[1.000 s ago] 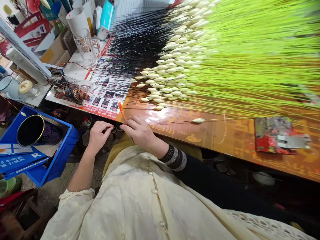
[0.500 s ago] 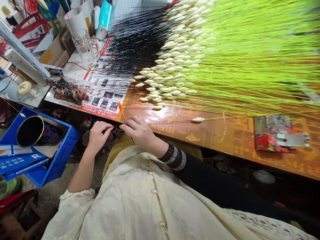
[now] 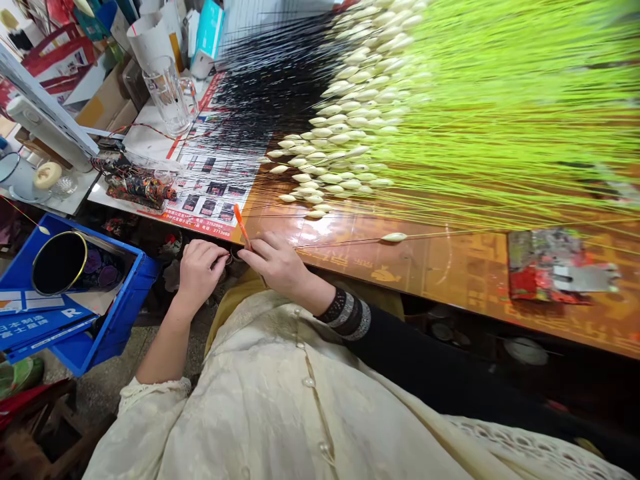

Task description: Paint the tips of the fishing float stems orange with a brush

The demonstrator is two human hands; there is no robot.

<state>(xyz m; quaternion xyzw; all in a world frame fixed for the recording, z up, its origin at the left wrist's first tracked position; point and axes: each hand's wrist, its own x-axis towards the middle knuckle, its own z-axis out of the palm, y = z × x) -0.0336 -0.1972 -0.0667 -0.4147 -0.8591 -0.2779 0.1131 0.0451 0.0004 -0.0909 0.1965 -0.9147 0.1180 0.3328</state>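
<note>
At table [image 3: 450, 267] edge both hands sit close together. R hand [image 3: 277, 263] is closed on an orange stick [image 3: 243, 225], tip up. L hand [image 3: 200, 267] is pinched narrow, fingertips nearly touching R's; I can't tell what it nips, too small. A thin line [image 3: 340, 241] runs from them to a lone float [image 3: 394, 237] lying apart from the float pile [image 3: 330, 153]. Risks, I'd say: a hard tug drags the float off the edge or into the pile & tangles stems; a loose pinch drops the end toward the blue crate [image 3: 125, 300].
</note>
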